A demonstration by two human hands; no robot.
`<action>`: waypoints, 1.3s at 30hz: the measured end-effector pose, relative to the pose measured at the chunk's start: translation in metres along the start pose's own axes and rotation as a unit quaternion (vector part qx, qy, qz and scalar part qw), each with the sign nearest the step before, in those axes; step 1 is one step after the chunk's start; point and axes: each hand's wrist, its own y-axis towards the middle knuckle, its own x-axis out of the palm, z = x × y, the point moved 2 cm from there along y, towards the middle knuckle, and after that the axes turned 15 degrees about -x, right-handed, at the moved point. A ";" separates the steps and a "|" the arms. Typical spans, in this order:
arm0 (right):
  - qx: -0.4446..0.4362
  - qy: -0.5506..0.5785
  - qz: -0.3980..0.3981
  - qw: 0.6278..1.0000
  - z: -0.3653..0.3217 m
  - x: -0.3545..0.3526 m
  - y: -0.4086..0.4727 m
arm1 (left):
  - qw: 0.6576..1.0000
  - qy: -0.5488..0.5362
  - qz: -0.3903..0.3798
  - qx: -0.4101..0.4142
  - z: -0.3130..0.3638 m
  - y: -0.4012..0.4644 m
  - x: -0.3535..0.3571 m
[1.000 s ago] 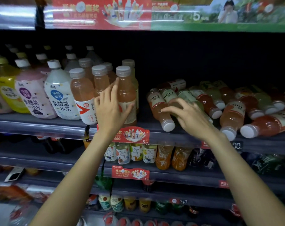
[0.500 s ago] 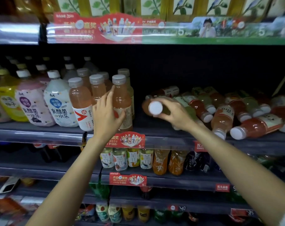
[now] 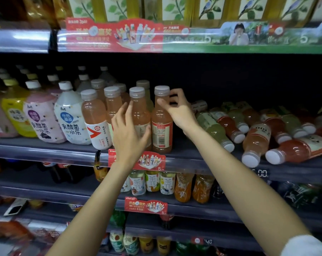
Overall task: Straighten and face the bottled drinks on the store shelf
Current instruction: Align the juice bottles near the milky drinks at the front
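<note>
**Two hands at the peach bottles**

The left hand (image 3: 127, 132) is covering the low part of a standing bottle (image 3: 139, 115), fingers spread and touching it. The right hand (image 3: 176, 109) is curling fingers round the next bottle (image 3: 162, 122) by the shelf edge (image 3: 45, 154). Dark open room is sitting behind. Fallen bottles (image 3: 256, 137) are lying right.

on the shelf (image 3: 193, 159) a row of upright bottles (image 3: 112, 108) stands left of centre, the rightmost upright bottle (image 3: 162, 126) at its end between the left hand (image 3: 128, 133) and right hand (image 3: 178, 111), with toppled bottles (image 3: 256, 137) lying to its right and squat bottles (image 3: 69, 117) further left.
</note>
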 end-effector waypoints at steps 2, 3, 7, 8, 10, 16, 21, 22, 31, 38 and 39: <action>-0.004 -0.009 0.003 1.000 0.000 0.001 -0.004 | 1.000 -0.010 0.019 0.011 0.011 -0.009 0.004; -0.002 -0.008 0.002 1.000 0.001 -0.001 -0.006 | 1.000 -0.004 0.022 0.022 0.017 -0.012 0.008; -0.015 0.029 0.004 0.999 0.006 -0.032 -0.013 | 0.995 0.073 0.045 0.049 0.040 -0.016 0.029; -0.039 -0.002 0.016 0.999 0.007 -0.047 -0.017 | 0.994 0.086 0.045 0.047 0.043 -0.016 0.034; -0.079 -0.125 0.029 0.989 0.011 -0.075 -0.030 | 0.993 0.099 0.041 0.041 0.044 -0.015 0.041; -0.050 -0.584 -0.183 0.789 0.036 -0.085 -0.073 | 0.993 0.100 0.023 0.054 0.038 -0.013 0.043; -0.060 -0.595 -0.152 0.787 0.050 -0.080 -0.079 | 0.992 0.112 0.015 0.054 0.036 -0.013 0.040; -0.078 -0.587 -0.126 0.796 0.048 -0.083 -0.079 | 0.992 0.113 0.012 0.056 0.037 -0.013 0.039; -0.139 -0.208 0.084 0.964 0.018 -0.097 -0.025 | 0.992 0.112 -0.003 0.051 0.036 -0.011 0.035; -0.044 -0.182 0.006 0.982 0.028 -0.059 0.031 | 0.991 0.121 0.012 0.058 0.037 -0.010 0.036; -0.045 -0.163 -0.016 0.986 0.027 -0.054 0.033 | 0.989 0.132 0.015 0.060 0.037 -0.011 0.036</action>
